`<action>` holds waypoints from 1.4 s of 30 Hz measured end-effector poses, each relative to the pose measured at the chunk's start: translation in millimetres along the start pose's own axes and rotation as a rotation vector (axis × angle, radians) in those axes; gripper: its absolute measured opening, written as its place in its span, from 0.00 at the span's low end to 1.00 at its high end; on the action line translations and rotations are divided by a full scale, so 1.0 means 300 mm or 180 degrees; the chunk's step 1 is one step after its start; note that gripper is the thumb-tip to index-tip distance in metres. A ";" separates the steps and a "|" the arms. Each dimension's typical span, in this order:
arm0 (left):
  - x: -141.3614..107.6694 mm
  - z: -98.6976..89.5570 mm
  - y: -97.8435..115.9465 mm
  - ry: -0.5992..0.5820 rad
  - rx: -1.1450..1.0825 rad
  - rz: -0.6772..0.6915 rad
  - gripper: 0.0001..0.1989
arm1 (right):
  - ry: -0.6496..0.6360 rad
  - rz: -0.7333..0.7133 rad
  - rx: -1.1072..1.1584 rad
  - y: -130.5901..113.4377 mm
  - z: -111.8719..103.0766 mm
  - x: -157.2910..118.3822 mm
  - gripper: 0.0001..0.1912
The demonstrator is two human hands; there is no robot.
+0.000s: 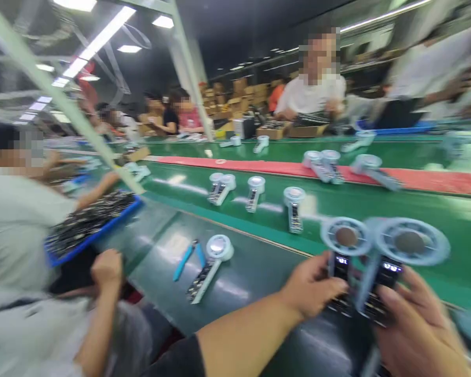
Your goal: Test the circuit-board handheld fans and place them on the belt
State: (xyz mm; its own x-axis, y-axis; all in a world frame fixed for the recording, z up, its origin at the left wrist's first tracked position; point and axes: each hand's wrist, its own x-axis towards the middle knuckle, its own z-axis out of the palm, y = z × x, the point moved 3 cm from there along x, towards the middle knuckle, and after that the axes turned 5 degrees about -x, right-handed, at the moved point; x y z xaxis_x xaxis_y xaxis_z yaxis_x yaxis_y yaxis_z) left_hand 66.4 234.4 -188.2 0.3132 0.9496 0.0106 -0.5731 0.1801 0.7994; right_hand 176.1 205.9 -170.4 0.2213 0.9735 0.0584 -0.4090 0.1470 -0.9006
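Two light-blue devices with round ring heads are held up side by side at the right of the head view, their heads close together. My left hand (314, 285) grips the handle of the left device (346, 235), thumb across its front. Around the handle of the right device (410, 242) my right hand (419, 319) is closed. Lit digits glow on both handles, above exposed dark circuitry. On the dark bench (255, 277) to the left lie a similar device (219, 247) with bare circuitry and blue-handled cutters (184, 261).
A green conveyor (188, 183) with a red strip (259, 166) carries several similar devices. At left, a person (23, 220) reaches past a blue tray (131, 207) of dark parts. Another person (314, 94) works across the line. A pale post (63, 99) slants down to the bench.
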 end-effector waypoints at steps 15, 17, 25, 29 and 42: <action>-0.005 0.001 0.048 -0.0289 0.0277 0.0046 0.23 | 0.0101 -0.0009 0.0363 -0.001 -0.006 0.018 0.23; -0.004 -0.007 0.044 -0.0284 0.0335 0.0095 0.22 | 0.0053 -0.0021 0.0330 -0.004 -0.005 0.020 0.23; -0.017 -0.013 0.040 -0.0225 0.0314 0.0043 0.23 | -0.0024 -0.0094 0.0310 -0.014 -0.001 0.018 0.23; -0.015 -0.007 0.042 -0.0317 0.0245 0.0054 0.21 | 0.0003 -0.0089 0.0335 -0.012 -0.003 0.018 0.23; 0.000 -0.024 0.043 -0.0067 0.0449 0.0028 0.24 | -0.0025 -0.0015 0.0352 0.001 0.015 0.035 0.29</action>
State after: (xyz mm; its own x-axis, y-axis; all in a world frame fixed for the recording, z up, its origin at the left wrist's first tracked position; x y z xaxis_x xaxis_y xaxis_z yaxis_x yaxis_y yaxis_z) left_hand 53.7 238.5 -182.3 0.3252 0.9452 0.0295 -0.4643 0.1324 0.8757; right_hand 174.3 216.9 -168.0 0.2165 0.9740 0.0663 -0.5033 0.1695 -0.8473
